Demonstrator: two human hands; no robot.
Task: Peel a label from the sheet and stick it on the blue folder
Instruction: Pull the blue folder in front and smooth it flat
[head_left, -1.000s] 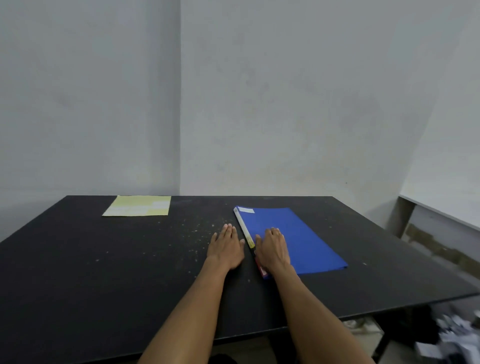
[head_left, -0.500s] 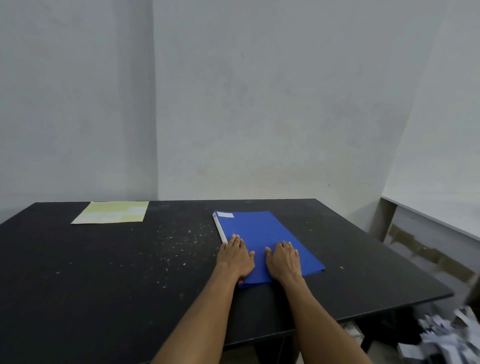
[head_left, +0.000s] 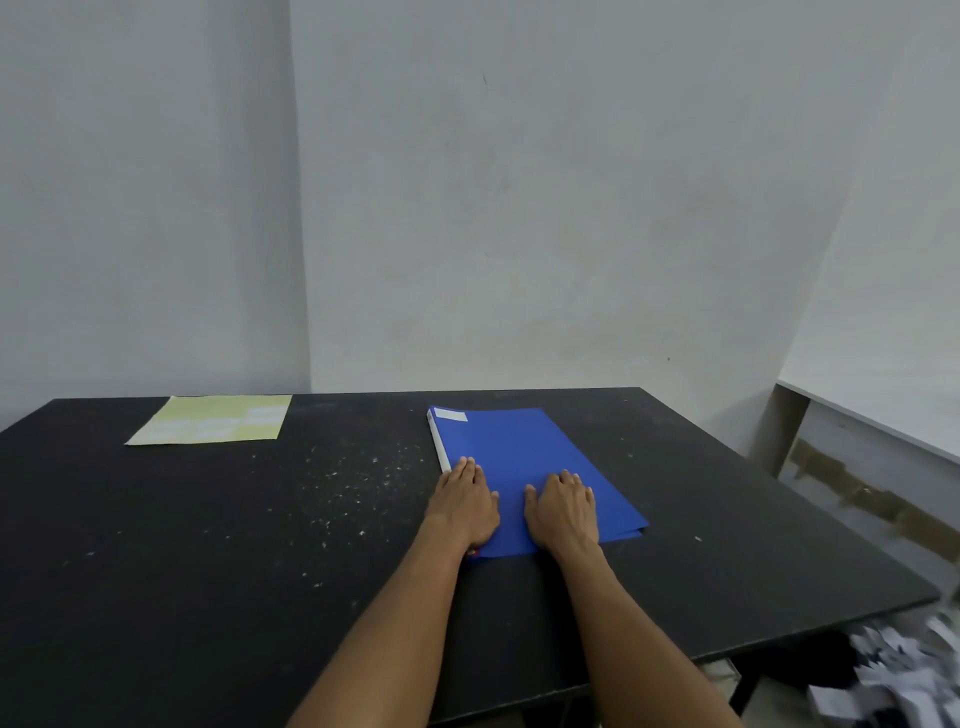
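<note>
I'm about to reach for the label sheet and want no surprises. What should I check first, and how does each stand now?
1. Both hands free: ok; left hand and right hand lie flat, holding nothing.
2. Blue folder flat on the black table: ok.
3. Label sheet in sight, far left: ok.
4. Labels left on sheet: cannot tell.
5. Folder's far corner free: not ok; a white label is there.
</note>
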